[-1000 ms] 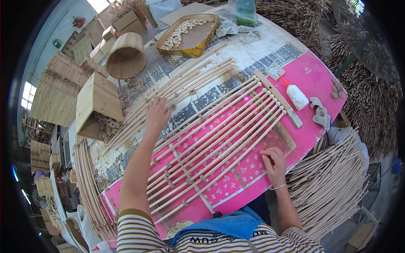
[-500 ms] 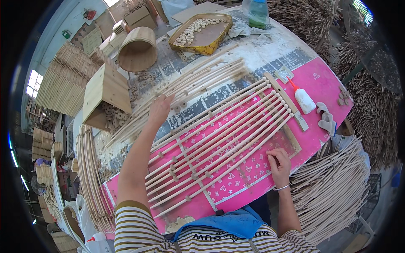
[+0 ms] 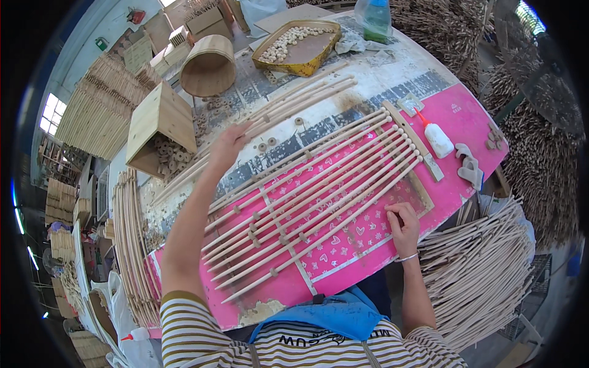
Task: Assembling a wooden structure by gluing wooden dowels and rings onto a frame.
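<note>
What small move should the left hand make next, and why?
Probably close the left hand on one loose stick and bring it toward the row. The hand is open and stretched over the spare sticks lying beyond the row on the pink mat, while the right hand rests at the row's near edge, seemingly steadying it.

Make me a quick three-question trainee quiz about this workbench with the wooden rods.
1. True or false: the left hand rests on the loose rods beyond the pink mat.
2. Which lies nearest the glue bottle? A) yellow tray B) crossbar at the rods' far ends C) round wooden container
3. What does the right hand touch?

Key: 1 true; 2 B; 3 the nearest rod of the rod frame.
</note>
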Motion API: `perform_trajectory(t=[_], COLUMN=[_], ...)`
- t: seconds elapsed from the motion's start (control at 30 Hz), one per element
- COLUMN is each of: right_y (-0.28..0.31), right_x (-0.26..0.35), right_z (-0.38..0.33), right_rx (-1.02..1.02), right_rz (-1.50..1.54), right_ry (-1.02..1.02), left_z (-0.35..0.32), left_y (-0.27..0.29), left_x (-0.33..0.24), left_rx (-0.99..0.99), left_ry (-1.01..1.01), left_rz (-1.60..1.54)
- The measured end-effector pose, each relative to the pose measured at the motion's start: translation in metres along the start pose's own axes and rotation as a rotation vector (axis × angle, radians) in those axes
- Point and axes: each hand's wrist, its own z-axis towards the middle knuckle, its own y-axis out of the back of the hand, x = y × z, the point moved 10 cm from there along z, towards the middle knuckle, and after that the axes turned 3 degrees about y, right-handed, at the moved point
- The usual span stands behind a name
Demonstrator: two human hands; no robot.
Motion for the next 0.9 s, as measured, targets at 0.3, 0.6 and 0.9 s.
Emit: perform_trajectory(t=[0.3, 0.6, 0.9], right_y=[0.035, 0.034, 0.025], right_x=[0.024, 0.015, -0.01], right_z=[-0.012, -0.01, 0.03], right_rx=[-0.21, -0.018, 0.009], right_rz=[0.089, -0.216, -0.317], right_ry=[0.064, 0.164, 0.204], left_z=[-0.234, -0.276, -0.236], left_y=[-0.018, -0.112, -0.111], left_x=[-0.149, -0.167, -0.193], left_rx=[0.313, 0.405, 0.302], left_ry=[-0.068, 0.078, 0.077], left_rz=[-0.243, -0.463, -0.171])
